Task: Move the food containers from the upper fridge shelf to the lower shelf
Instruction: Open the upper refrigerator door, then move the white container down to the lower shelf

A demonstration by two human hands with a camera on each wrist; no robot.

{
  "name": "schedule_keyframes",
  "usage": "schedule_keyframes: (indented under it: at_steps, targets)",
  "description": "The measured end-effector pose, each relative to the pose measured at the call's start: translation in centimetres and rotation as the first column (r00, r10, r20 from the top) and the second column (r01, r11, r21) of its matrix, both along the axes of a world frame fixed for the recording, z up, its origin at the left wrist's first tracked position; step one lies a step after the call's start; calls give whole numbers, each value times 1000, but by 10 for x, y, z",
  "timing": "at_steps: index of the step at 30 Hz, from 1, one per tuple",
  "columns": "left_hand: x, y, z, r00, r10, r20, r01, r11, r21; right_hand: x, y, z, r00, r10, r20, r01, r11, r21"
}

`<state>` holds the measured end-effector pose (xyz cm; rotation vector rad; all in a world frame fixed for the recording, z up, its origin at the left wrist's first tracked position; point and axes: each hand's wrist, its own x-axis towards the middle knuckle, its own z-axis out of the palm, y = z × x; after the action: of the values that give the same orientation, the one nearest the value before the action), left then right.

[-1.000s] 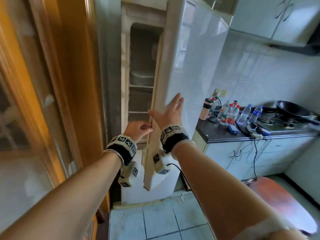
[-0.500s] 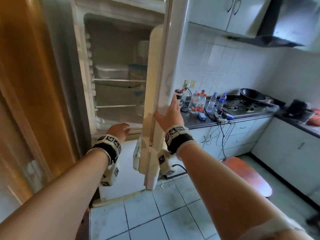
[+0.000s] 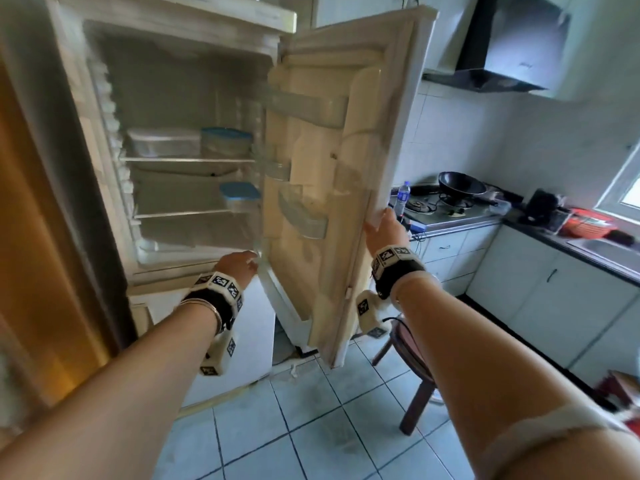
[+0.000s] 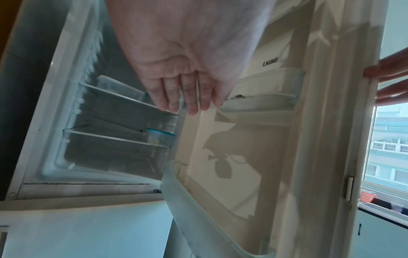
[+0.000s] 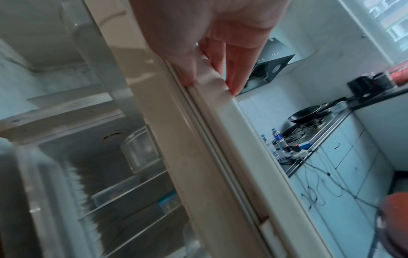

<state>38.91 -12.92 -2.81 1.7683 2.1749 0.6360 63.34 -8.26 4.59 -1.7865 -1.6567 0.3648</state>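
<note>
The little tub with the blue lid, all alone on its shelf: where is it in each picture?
Head: small blue-lidded tub left of middle, right end of the lower shelf.
Left wrist: the tub middle-left, under the left hand's fingertips.
Right wrist: not in it; the door hides that spot.
Shared landmark: the fridge door, beside it.

A home kitchen: fridge [image 3: 194,133], gas hob [image 3: 446,206], range hood [image 3: 512,46], tiled walls.

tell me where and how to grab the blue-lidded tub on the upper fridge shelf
Grip the blue-lidded tub by its side walls just under the lid, coming straight in from the open front. The clear box crowds its left side and the fridge door stands to its right, so the free left hand probably suits best.
</note>
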Motion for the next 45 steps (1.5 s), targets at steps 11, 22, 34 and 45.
schedule_keyframes:
  at_steps: [11, 22, 34, 45]
  targets:
    - [9, 11, -3, 998, -7, 57, 7, 1000, 1, 37, 36, 8, 979, -161, -126, 150, 984, -94]
    - [-36, 20, -9, 999, -27, -31, 26, 999, -35, -77, 15, -23, 961, 90, 262, -132, 981, 145]
    - [-181, 27, -30, 994, 46, -103, -64, 982, -178, -259, 36, -77, 728, 500, 469, -363, 861, -355]
    - [-244, 104, -26, 983, 114, -145, -138, 975, -172, -349, 127, -89, 553, 649, 522, -444, 760, -474]
